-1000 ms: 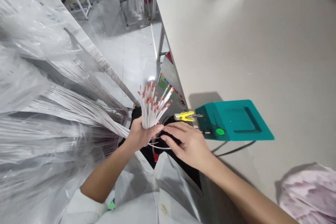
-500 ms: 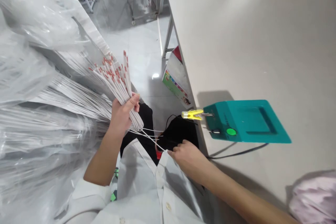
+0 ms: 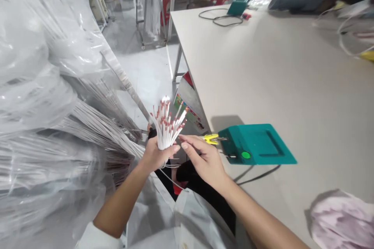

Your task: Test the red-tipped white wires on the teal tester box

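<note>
My left hand (image 3: 159, 155) is wrapped around a bundle of white wires (image 3: 167, 134), whose reddish-brown, copper-like ends fan upward. A few wires trail out below that fist across my lap. Beside the bundle, just right of its tips, is my right hand (image 3: 206, 159). Its thumb and index finger are stretched toward the wires with a small gap between them, and I see nothing held there. The other fingers curl behind and are partly hidden. Right of this hand, at the table edge, sits a teal device (image 3: 260, 144) with a green button and a yellow-handled clip (image 3: 210, 139).
Plastic-wrapped bundles of long white wires (image 3: 52, 140) fill the left side. The pale table (image 3: 277, 74) spans the right, with a pink cloth (image 3: 341, 218) near its front. A second teal device (image 3: 237, 6) with a black cable stands at the far end. A printed box (image 3: 189, 105) is below the table edge.
My right hand has risen from a wire low by my lap to beside the bundle's tips. The left hand's bundle now stands more upright and lies further right. The view has tilted up.
</note>
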`<state>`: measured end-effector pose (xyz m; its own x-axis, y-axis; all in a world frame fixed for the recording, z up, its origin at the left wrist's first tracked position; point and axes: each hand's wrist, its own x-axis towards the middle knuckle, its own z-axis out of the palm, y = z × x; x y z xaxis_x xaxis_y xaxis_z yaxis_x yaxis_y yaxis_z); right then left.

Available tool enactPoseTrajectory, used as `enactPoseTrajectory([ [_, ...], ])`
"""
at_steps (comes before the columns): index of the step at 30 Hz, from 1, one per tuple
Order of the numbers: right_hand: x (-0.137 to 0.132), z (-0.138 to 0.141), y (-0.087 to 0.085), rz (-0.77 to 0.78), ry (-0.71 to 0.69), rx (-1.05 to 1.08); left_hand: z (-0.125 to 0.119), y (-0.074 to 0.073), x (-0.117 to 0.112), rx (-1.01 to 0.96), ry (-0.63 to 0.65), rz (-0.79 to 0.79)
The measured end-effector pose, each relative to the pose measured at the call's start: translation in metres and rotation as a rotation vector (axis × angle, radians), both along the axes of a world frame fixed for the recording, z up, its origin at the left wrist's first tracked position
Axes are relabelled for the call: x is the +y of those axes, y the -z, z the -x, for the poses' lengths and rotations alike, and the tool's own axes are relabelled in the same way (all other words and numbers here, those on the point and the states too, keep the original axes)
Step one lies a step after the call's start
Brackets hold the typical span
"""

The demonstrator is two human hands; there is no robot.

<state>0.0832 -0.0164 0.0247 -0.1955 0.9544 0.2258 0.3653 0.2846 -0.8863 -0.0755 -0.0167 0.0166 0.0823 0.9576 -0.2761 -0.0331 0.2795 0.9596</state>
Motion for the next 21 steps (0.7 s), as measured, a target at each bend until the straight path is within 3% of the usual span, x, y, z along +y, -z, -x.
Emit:
enactPoseTrajectory([
  [4, -0.002, 0.011, -0.004, 0.111, 0.071, 0.219, -0.004, 0.002, -0.012, -0.041, 0.109, -0.017],
  [8, -0.003, 0.012, 0.004, 0.337, 0.127, 0.341, -0.008, 0.005, -0.020, -0.078, 0.016, 0.007],
  [11, -0.002, 0.009, 0.009, 0.423, 0.113, 0.390, -0.010, 0.008, -0.022, -0.096, -0.070, 0.033],
  [17, -0.002, 0.005, 0.007, 0.298, 0.075, 0.298, -0.015, 0.018, -0.023, -0.130, -0.249, 0.059],
  [21, 0.000, 0.005, 0.016, 0.199, 0.085, 0.269, -0.018, 0.023, -0.015, -0.125, -0.382, 0.062],
])
